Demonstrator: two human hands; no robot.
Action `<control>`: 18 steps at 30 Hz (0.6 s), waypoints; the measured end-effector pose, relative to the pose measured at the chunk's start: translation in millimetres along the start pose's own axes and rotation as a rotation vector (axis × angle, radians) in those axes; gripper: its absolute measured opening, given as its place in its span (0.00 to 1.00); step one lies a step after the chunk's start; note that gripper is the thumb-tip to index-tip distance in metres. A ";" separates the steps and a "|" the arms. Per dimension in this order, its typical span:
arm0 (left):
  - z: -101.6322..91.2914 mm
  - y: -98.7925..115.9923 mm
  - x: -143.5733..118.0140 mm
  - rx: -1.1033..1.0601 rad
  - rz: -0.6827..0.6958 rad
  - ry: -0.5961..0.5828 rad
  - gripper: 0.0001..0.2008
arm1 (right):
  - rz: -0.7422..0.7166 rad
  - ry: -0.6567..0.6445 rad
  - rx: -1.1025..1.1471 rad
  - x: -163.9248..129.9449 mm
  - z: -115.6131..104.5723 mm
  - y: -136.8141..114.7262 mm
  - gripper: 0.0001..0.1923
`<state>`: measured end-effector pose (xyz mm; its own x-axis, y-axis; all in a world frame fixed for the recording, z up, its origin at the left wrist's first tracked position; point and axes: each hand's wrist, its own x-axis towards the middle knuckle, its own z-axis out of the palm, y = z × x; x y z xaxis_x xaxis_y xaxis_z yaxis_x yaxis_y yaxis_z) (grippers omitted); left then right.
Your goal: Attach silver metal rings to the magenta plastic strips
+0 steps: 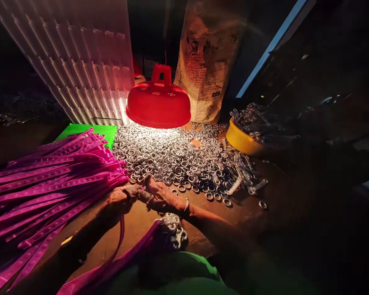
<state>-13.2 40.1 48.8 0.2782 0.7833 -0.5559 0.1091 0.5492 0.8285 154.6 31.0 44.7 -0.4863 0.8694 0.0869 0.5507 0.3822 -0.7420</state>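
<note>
My left hand [123, 198] is closed, fingertips pinched together, and a thin purple strap [121, 233] hangs down from beneath it. Just to the right, my right hand [161, 196] is also closed, its fingertips meeting those of the left. Worn wrappings show on some fingers, and whatever lies between the fingertips is hidden. A large heap of silvery metal rings [172, 157] spreads directly beyond both hands. Nearer to me lies a small cluster of rings [174, 229] beside more purple strap material. To the left fans out a big bundle of purple straps [64, 176] with evenly spaced marks.
A red lamp [158, 104] hangs low over the heap, lighting it. A green perforated tray [110, 133] sits under the bundle's far end. At right stands a yellow bowl [241, 139] piled with metal pieces. Behind are a printed sack [203, 65] and a pale corrugated panel [80, 61].
</note>
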 end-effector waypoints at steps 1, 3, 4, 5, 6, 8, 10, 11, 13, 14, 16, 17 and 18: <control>-1.6 5.5 -5.2 0.013 -0.003 -0.035 0.17 | 0.004 -0.045 -0.058 -7.1 -3.3 -7.8 0.16; -3.7 14.6 -19.7 0.102 0.006 -0.148 0.21 | 0.034 -0.127 -0.154 -25.2 -7.0 -26.3 0.19; -3.9 17.2 -28.0 0.161 0.010 -0.216 0.23 | 0.058 -0.152 -0.183 -35.6 -7.2 -35.6 0.18; -3.3 18.1 -36.1 0.218 0.015 -0.275 0.24 | 0.083 -0.161 -0.190 -46.4 -6.2 -44.2 0.15; -2.2 17.0 -43.7 0.264 0.021 -0.331 0.24 | 0.100 -0.166 -0.185 -57.2 -4.2 -51.3 0.13; 1.0 9.0 -57.0 0.324 0.040 -0.412 0.24 | 0.118 -0.158 -0.181 -77.6 2.1 -60.8 0.08; 4.2 -4.3 -68.3 0.326 0.071 -0.476 0.23 | 0.088 -0.165 -0.147 -94.4 10.1 -64.9 0.10; 5.7 -11.4 -73.9 0.292 0.091 -0.500 0.23 | 0.068 -0.150 -0.115 -101.1 14.1 -65.8 0.12; 8.3 -23.7 -85.5 0.215 0.100 -0.525 0.23 | 0.037 -0.099 -0.035 -111.0 21.5 -66.4 0.17; 9.6 -28.1 -91.3 0.186 0.093 -0.524 0.23 | 0.034 -0.069 0.012 -114.2 24.6 -66.3 0.19; 12.1 -33.6 -101.1 0.147 0.090 -0.482 0.22 | 0.073 -0.021 0.125 -117.7 29.7 -65.2 0.20; 13.3 -35.2 -104.6 0.131 0.097 -0.457 0.21 | 0.104 -0.023 0.199 -118.2 31.8 -64.0 0.20; 14.3 -36.7 -106.8 0.102 0.107 -0.442 0.21 | 0.140 -0.037 0.274 -118.2 33.5 -62.4 0.17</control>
<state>-33.3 -67.9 78.8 0.6704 0.6230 -0.4031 0.1448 0.4229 0.8945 155.0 -106.1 58.4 -0.4460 0.8937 -0.0490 0.4126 0.1567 -0.8973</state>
